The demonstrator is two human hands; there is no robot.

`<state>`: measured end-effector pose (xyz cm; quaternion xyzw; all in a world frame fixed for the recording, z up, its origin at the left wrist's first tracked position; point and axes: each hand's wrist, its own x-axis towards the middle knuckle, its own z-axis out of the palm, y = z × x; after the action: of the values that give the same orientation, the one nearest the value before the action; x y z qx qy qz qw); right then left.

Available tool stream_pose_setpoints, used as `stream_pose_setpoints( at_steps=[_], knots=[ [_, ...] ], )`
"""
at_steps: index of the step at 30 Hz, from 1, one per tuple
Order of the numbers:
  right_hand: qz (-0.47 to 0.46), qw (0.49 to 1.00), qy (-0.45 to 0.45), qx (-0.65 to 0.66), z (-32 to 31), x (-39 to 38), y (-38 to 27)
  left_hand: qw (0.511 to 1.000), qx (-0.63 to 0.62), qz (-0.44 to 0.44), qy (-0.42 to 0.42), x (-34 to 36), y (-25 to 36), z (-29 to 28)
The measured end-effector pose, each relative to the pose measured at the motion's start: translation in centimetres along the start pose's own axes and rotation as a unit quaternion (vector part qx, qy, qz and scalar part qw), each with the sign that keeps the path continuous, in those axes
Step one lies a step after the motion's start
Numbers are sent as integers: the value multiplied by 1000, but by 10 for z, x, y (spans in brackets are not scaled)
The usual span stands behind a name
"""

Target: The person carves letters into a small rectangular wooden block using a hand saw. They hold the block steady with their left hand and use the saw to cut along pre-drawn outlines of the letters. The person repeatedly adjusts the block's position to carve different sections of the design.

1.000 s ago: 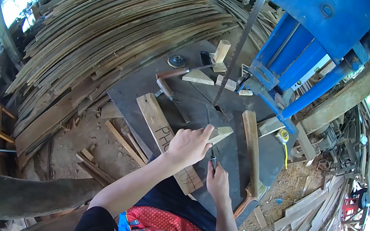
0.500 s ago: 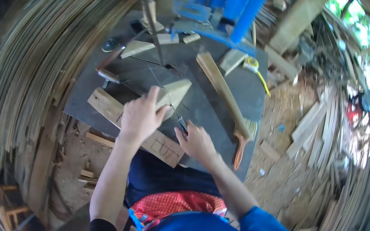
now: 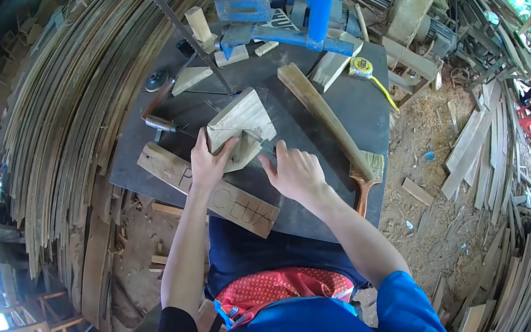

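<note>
An angular pale wood block (image 3: 238,120) with a notch-like hollow on its right side is tilted up over the grey saw table (image 3: 323,196). My left hand (image 3: 209,160) grips its lower left edge, thumb on the near face. My right hand (image 3: 297,173) is at the block's right side, fingers curled round a slim, dark-greyish tool (image 3: 268,146). The tool's tip meets the hollow, but its kind is mostly hidden. Beneath my left wrist lies a board (image 3: 232,204) with marks drawn on it.
A band saw blade (image 3: 165,8) slants down to the table from a blue machine frame (image 3: 279,35). Around lie a long wood bar (image 3: 322,116), a paintbrush (image 3: 367,172), a yellow tape measure (image 3: 361,68) and a metal-and-wood hand tool (image 3: 161,123). Stacked strips (image 3: 74,101) stand left.
My left hand has turned and tilted the block up so its hollow shows, and now holds it lower. My right hand has brought the slim tool up against it. The view has shifted.
</note>
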<state>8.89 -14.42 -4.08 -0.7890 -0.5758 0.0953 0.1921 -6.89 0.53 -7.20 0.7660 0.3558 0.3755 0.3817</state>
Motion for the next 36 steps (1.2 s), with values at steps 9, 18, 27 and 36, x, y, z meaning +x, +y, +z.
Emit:
stream_pose_setpoints(
  at_steps=[9,18,27,36],
  knots=[
    [26,999,-5,32,11,-12,11,993,36,66,86,-11,-8,16],
    [70,989,16,133,16,-12,0,991,80,87,64,1,5,4],
    [19,944,44,326,54,-8,-9,905,405,92,-88,31,79,-34],
    [125,904,-10,410,53,-8,4,895,400,53,-191,62,125,3]
  ],
)
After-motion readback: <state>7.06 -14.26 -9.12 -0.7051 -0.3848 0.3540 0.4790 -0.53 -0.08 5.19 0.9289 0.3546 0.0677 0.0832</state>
